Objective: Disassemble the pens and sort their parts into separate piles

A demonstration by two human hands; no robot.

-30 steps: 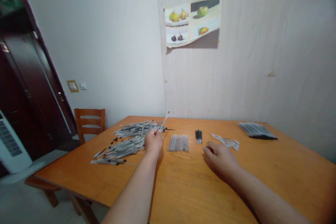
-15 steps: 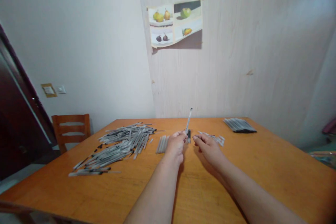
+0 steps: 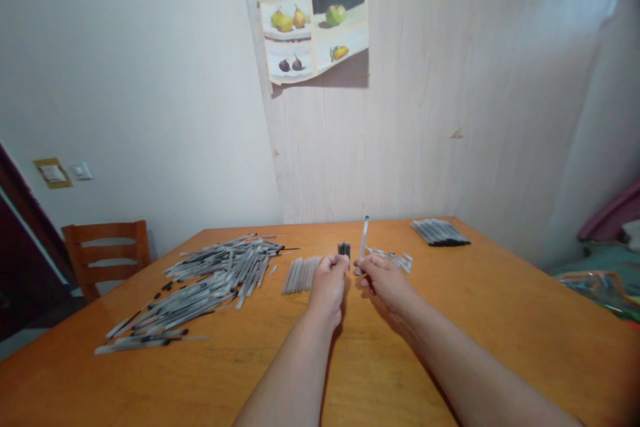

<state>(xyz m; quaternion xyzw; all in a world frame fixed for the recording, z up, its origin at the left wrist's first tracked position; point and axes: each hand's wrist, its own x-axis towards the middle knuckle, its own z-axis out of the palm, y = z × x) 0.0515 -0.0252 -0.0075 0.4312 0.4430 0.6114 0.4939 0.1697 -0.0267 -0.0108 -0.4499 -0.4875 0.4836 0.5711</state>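
Fingertips (image 3: pixel 361 263) of the right hand (image 3: pixel 385 282) pinch a slim, translucent tube (image 3: pixel 365 237), dark-tipped and nearly upright above the smooth wooden table (image 3: pixel 373 373). The left hand (image 3: pixel 327 285) curls beside it; I can't tell whether it grips anything. Just beyond lie short dark sticks (image 3: pixel 344 249), leftward a neat row of pale tubes (image 3: pixel 299 275), then a tangled heap of black-ended ones (image 3: pixel 225 270).

Looks forward and slightly down from head height, behind left hand (image 3: pixel 327 285) and right hand (image 3: pixel 389 285), toward wall (image 3: pixel 400 127) beyond.

Pen (image 3: pixel 365 238) in right hand (image 3: pixel 386 281)
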